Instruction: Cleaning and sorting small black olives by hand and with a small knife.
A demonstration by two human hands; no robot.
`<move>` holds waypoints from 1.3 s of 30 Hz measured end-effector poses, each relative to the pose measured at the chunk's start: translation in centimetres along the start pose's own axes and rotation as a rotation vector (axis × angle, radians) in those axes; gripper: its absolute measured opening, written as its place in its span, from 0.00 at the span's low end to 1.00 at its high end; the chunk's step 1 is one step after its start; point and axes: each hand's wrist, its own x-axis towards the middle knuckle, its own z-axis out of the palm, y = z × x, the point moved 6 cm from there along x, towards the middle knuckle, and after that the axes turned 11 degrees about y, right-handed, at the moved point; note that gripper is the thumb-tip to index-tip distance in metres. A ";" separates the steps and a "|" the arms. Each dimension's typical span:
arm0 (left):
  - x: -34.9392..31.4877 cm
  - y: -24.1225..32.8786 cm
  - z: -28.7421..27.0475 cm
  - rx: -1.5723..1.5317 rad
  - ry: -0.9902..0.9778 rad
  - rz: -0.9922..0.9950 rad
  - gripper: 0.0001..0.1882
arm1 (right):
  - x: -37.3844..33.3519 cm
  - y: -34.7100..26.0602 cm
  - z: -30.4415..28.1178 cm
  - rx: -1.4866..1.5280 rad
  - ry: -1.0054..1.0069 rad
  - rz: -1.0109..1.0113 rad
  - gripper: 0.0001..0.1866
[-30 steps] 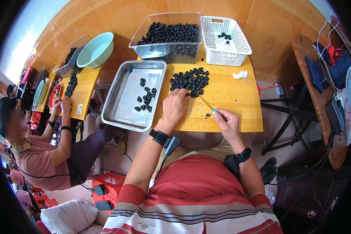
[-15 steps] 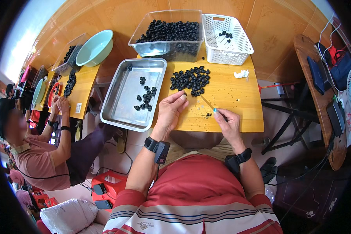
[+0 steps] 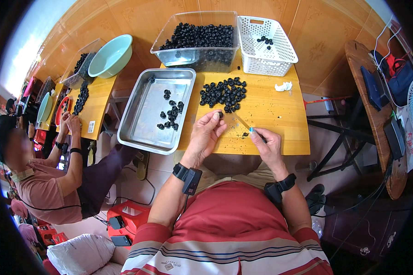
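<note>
Between the thumb and fingertips of my left hand (image 3: 206, 133) is a small black ring-shaped part (image 3: 220, 114). My right hand (image 3: 268, 145) is closed round a slim pointed tool (image 3: 242, 122), with a blue band by my fingers and a thin shaft angled up and left. Its tip is close to the pinched part; whether they touch I cannot tell. Just beyond both hands lies a loose pile of similar black parts (image 3: 222, 93) on the wooden table (image 3: 266, 107). Dark crumbs (image 3: 246, 135) are scattered left of my right hand.
A metal tray (image 3: 137, 105) with several black parts stands at the left. Behind the pile are a full clear bin (image 3: 195, 59) and a white basket (image 3: 270, 66) holding a few. White crumpled tissue (image 3: 283, 86) lies at right. Another person (image 3: 50, 188) works at the left table.
My left hand has shifted slightly right and down, turning the black part more into view. The right hand and its tool have barely moved.
</note>
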 end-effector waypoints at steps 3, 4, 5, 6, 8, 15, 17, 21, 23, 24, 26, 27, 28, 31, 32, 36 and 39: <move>-0.3 -0.3 0.1 -0.020 -0.012 -0.034 0.13 | -0.1 0.1 0.1 -0.023 -0.009 -0.009 0.18; -0.3 -0.3 0.1 -0.020 -0.011 -0.034 0.13 | -0.2 0.1 0.2 -0.035 -0.013 -0.023 0.18; -0.4 -0.4 0.2 -0.022 -0.020 -0.038 0.12 | -0.2 0.0 0.2 -0.035 -0.013 -0.023 0.18; -0.4 -0.5 0.3 -0.025 -0.029 -0.042 0.12 | -0.2 -0.3 0.3 -0.037 -0.017 -0.027 0.18; -0.5 -0.6 0.5 -0.031 -0.036 -0.034 0.10 | -0.3 -0.4 0.4 -0.039 -0.022 -0.031 0.17; -0.9 -0.9 0.7 -0.047 -0.049 -0.050 0.08 | -0.3 -0.7 0.7 -0.087 -0.056 -0.077 0.17; -1.1 -1.0 0.8 -0.057 -0.049 -0.055 0.08 | -0.3 -0.8 0.7 -0.092 -0.051 -0.098 0.17; -1.4 -0.9 1.0 -0.080 -0.055 -0.064 0.08 | -0.3 -1.1 0.7 -0.097 -0.046 -0.109 0.16; -1.4 -1.0 1.0 -0.088 -0.068 -0.058 0.08 | -0.4 -0.9 0.7 -0.095 -0.045 -0.107 0.16; -1.5 -0.9 1.1 -0.095 -0.082 -0.053 0.08 | -0.4 -0.9 0.7 -0.087 -0.035 -0.117 0.15; -1.6 -0.9 1.1 -0.101 -0.077 -0.053 0.08 | -0.4 -0.9 0.8 -0.080 -0.023 -0.125 0.14; -1.6 -0.9 1.1 -0.107 -0.072 -0.052 0.08 | -0.4 -0.9 0.8 -0.078 -0.015 -0.124 0.14; -1.6 -1.0 1.1 -0.107 -0.072 -0.053 0.08 | -0.3 -0.9 0.8 -0.077 -0.006 -0.123 0.14; -1.6 -1.2 1.0 -0.133 -0.068 -0.065 0.08 | -0.3 -0.8 1.0 -0.059 0.006 -0.132 0.13; -1.6 -1.2 0.9 -0.142 -0.063 -0.069 0.09 | -0.3 -0.9 1.0 -0.059 0.007 -0.130 0.13; -1.8 -1.0 1.0 -0.146 -0.074 -0.070 0.09 | -0.1 -0.4 0.8 -0.061 0.047 -0.101 0.15; -2.8 -0.1 1.8 -0.158 -0.162 -0.050 0.09 | 0.7 -0.6 0.4 -0.066 0.069 -0.015 0.17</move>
